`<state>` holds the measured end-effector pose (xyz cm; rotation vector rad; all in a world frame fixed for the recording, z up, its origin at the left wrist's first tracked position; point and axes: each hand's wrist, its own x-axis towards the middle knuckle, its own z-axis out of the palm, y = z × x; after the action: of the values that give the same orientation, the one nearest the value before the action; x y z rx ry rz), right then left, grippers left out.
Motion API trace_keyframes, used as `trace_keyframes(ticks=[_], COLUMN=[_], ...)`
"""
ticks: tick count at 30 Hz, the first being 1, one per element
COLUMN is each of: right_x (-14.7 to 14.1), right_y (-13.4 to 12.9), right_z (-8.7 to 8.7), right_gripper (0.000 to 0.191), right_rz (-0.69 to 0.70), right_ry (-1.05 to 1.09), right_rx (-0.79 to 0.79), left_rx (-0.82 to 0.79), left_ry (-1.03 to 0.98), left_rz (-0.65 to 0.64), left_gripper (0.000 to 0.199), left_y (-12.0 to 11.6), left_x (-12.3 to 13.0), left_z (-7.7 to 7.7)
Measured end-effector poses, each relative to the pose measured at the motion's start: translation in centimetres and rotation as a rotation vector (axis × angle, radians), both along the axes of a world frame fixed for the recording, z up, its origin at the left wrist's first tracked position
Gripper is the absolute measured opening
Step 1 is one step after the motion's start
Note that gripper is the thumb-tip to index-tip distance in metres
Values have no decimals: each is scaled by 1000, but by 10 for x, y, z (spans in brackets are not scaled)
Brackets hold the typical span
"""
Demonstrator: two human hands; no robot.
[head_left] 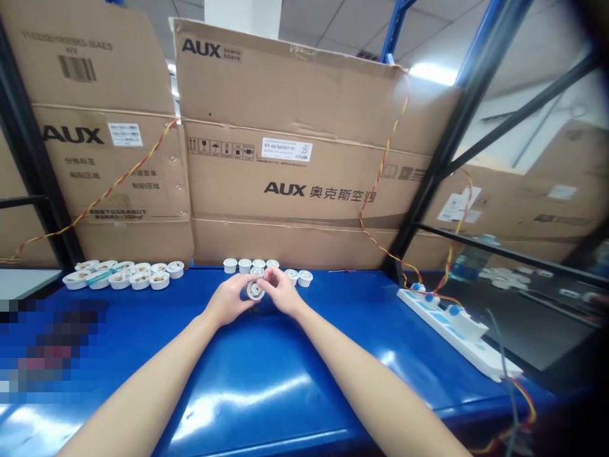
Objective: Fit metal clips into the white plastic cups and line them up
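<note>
Between my two hands, just above the blue table, is a small round white plastic cup-shaped part (255, 290) with its face turned toward me. My left hand (228, 299) grips it from the left, thumb and fingers around its rim. The fingers of my right hand (281, 292) pinch at its upper right edge; whether they hold a separate small piece is too small to tell. Right behind my hands stand several similar white round parts (244, 266), partly hidden by my fingers, with one more white part (305, 278) just right of my right hand.
Several white round cups with brownish contents (139, 280) stand in rows at the back left of the blue table (266, 381). A white power strip (457, 333) with plugs lies along the right side. Cardboard panels (295, 171) close off the back, with red-yellow twisted wires (385, 158) hanging down.
</note>
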<state>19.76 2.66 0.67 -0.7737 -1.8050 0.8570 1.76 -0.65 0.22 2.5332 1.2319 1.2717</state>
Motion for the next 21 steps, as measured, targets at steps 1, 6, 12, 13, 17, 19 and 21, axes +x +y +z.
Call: trace_keyframes(ticks=[1,6,12,13,17,19,21], right_x=[0,1,0,-1,-2,-1,0], right_y=[0,-7,-18,-19,-21,-22,-22], right_z=[1,7,14,15,17,19,20], right_gripper=[27,23,41,43,45,43,40], right_rz=[1,10,-67,-93,-161,-205,-272], right_ry=[33,4,-235,-266,-363,-405,-445], right_rx=[-21,43,280,302,363,394,406], left_rx=[-4,-37,-16,-13,-21,-2,39], left_ry=[-14,-37,-12,-9,-4,5,18], left_rz=[0,-4,43,47,36,27,20], left_gripper=[42,45,43,43,48,49,47], left_y=[0,-2,-2,-2,-1,-1,-1], left_x=[1,2,0,0,-1,0,1], left_z=[0,1,1,1,0,0,1])
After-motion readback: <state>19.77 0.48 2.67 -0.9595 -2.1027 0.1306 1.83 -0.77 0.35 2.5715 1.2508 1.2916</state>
